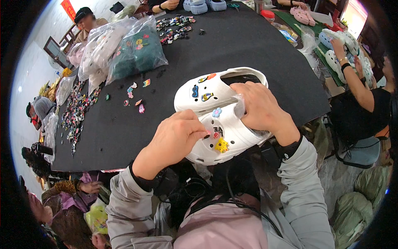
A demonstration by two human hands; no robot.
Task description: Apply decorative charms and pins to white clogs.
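Note:
Two white clogs lie side by side at the near edge of the black table, toes to the left. My right hand (261, 106) grips the near clog (238, 135), its fingers reaching into the opening beside some clear plastic. A blue flower charm (217, 112), dark letter charms and a yellow charm (222, 145) sit on its upper. Over the toe, my left hand (172, 135) pinches a small pink and dark shoe charm (207, 134) between thumb and finger; most of it is hidden. The far clog (184, 99) carries several charms, among them a blue one and bottle-shaped ones.
Loose charms (81, 110) spread along the table's left side, with another pile (176, 27) at the back. Bagged clogs (137, 50), some dark green, stand at the back left. Co-workers sit around; one at right handles pale clogs (333, 62) on a green surface.

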